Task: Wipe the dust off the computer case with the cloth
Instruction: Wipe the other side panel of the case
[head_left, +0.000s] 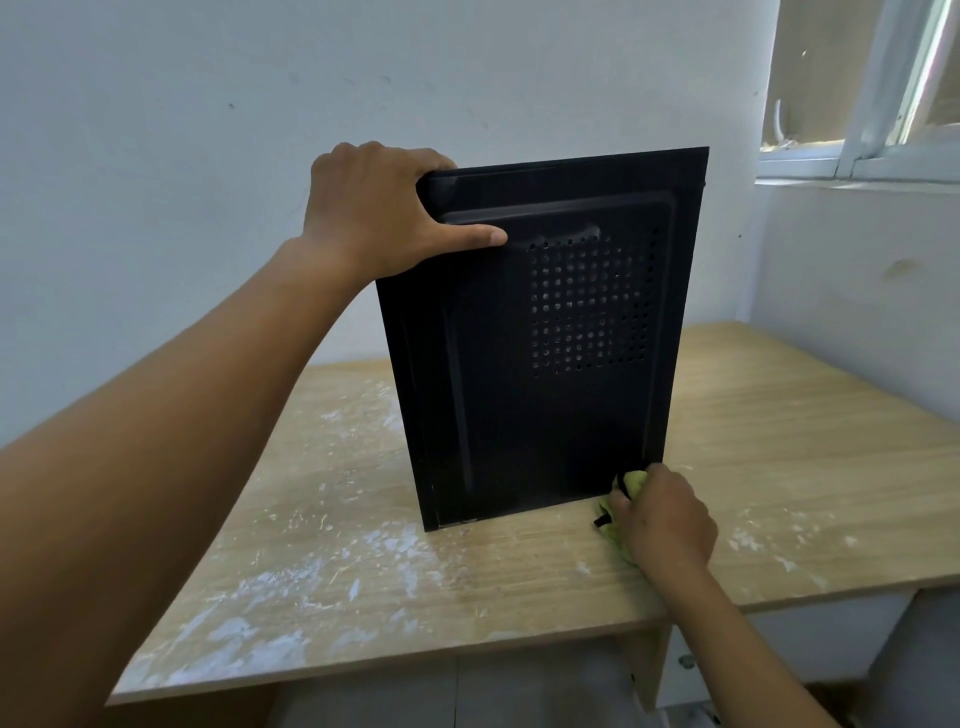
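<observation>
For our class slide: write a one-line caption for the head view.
Left hand steadies the upright computer case on the table while the right hand wipes its lower corner with a green cloth.

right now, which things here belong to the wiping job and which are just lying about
In the job: black computer case, green cloth at its lower right corner, left hand holding the top corner, right hand gripping the cloth.
Just there: wooden table, white smears on it, window.
</observation>
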